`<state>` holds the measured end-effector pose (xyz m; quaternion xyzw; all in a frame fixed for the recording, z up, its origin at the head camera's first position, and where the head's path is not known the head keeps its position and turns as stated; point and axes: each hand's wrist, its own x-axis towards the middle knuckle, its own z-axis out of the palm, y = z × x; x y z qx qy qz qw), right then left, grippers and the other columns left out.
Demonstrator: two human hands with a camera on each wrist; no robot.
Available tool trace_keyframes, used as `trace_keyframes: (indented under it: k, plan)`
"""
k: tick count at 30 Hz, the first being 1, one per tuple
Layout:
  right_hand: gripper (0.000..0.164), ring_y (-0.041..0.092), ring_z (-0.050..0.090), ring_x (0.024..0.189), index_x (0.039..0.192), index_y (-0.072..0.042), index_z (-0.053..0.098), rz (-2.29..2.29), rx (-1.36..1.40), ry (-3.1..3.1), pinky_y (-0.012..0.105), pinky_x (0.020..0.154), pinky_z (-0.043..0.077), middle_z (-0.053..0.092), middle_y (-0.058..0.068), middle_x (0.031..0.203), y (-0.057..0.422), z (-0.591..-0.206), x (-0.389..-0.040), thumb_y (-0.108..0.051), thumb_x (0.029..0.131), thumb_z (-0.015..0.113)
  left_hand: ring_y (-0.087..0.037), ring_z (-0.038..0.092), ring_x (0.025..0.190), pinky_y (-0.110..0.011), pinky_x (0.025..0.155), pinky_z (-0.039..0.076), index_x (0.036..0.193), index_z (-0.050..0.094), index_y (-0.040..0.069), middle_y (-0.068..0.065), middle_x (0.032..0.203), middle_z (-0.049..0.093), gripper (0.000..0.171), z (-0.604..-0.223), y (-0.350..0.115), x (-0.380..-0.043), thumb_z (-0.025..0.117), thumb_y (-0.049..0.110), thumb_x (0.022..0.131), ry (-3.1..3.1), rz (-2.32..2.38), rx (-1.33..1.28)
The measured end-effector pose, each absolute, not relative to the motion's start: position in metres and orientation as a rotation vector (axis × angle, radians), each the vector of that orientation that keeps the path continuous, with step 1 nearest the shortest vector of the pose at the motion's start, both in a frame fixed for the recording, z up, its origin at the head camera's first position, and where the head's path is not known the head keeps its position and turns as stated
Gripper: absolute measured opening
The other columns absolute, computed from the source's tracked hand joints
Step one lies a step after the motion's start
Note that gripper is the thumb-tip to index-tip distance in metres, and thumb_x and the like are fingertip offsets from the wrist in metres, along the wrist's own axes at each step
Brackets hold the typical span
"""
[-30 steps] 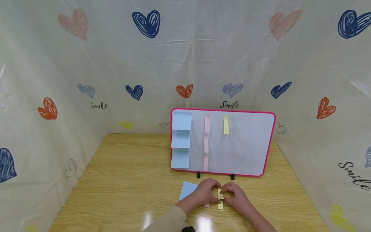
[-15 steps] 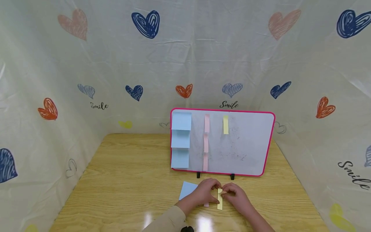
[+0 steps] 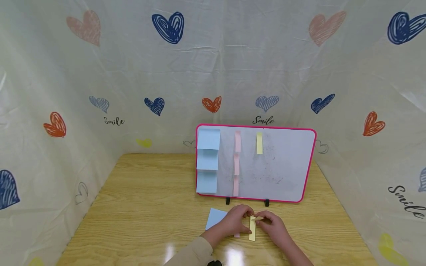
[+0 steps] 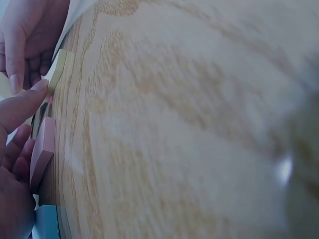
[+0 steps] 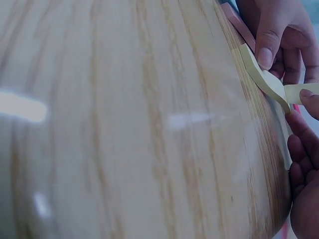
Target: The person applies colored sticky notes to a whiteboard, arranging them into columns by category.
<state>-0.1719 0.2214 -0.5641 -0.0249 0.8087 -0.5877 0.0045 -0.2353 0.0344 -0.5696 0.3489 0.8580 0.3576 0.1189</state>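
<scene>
A narrow yellow sticky note pad (image 3: 252,232) lies on the table below the whiteboard. My left hand (image 3: 235,220) grips it, thumb at the near end and fingers at the far end; in the right wrist view that thumb (image 5: 266,52) presses on the bent pad. With thumb and index finger, my right hand (image 3: 274,225) pinches a yellow sticky note (image 5: 300,89) lifted off to the right at the pad's far end. A pink sticky note pad (image 4: 42,149) and a blue sticky note pad (image 3: 214,218) lie by my left hand, which partly hides both in the head view.
The pink-rimmed whiteboard (image 3: 283,162) stands behind my hands on black feet (image 3: 267,203). It bears a column of blue notes (image 3: 208,159), a column of narrow pink notes (image 3: 236,164) and one yellow note (image 3: 259,143). A heart-printed curtain (image 3: 213,66) surrounds the wooden table (image 3: 149,203).
The yellow note in my right hand has swung up and away from the pad to the right, baring the pad's front. My left hand has stayed in place.
</scene>
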Motion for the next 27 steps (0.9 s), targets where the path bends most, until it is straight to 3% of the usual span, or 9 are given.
trace_keyframes:
  k: [4, 15, 27]
  plan:
    - [0.014, 0.018, 0.067, 0.088, 0.101, 0.003, 0.069, -1.824, 0.037, 2.535, 0.023, 0.075, 0.052, 0.065, 0.018, 0.107, 0.216, -0.552, -0.170, 0.003, 0.087, 0.068, -0.001, 0.050, 0.089, -0.019, 0.080, 0.044, 0.113, 0.061, 0.018, 0.011, 0.101, 0.056, 0.053, -0.571, 0.034, -0.235, 0.090, 0.020, 0.069, 2.499, 1.062, 1.006]
    - [0.007, 0.010, 0.066, 0.085, 0.092, -0.006, 0.070, -1.908, 0.134, 2.582, 0.024, 0.073, 0.052, 0.068, 0.004, 0.096, 0.220, -0.579, -0.177, -0.002, 0.086, 0.071, 0.000, 0.049, 0.090, -0.019, 0.081, 0.045, 0.114, 0.060, 0.019, 0.014, 0.102, 0.054, 0.053, -0.575, 0.034, -0.236, 0.089, 0.019, 0.071, 2.478, 1.095, 1.000]
    - [0.008, 0.012, 0.064, 0.085, 0.090, -0.001, 0.065, -1.911, 0.176, 2.630, 0.022, 0.071, 0.051, 0.063, 0.011, 0.099, 0.212, -0.561, -0.174, 0.006, 0.087, 0.066, -0.001, 0.049, 0.089, -0.019, 0.078, 0.045, 0.107, 0.058, 0.018, 0.013, 0.100, 0.053, 0.049, -0.574, 0.034, -0.235, 0.090, 0.017, 0.070, 2.459, 1.137, 0.974]
